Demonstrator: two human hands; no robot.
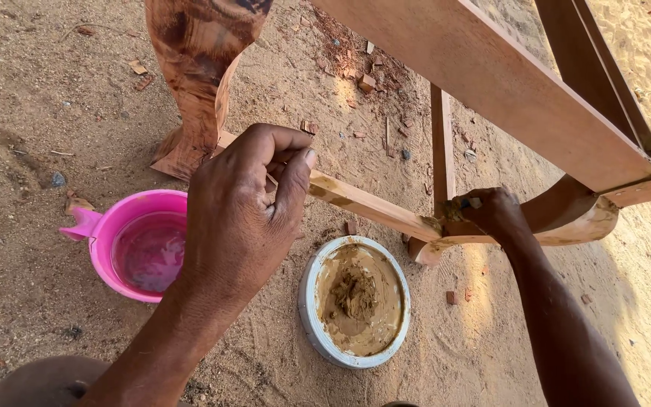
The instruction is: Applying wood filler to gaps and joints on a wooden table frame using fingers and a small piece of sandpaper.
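Fingers of left hand (pixel 239 218) curled, thumb and forefinger pinched against the low wooden rail (pixel 367 203); anything pinched between them cannot be made out. Right hand (pixel 491 212) closed, fingertips pressing brown paste into the joint where the rail meets the curved leg (pixel 566 218). White lid (pixel 307 301) holding brown paste lies on sand at 6 o'clock from the rail. Pink jug (pixel 103 234) with liquid at 9 o'clock from the lid. Wood chips (pixel 367 79) at 12 o'clock, beyond the rail.
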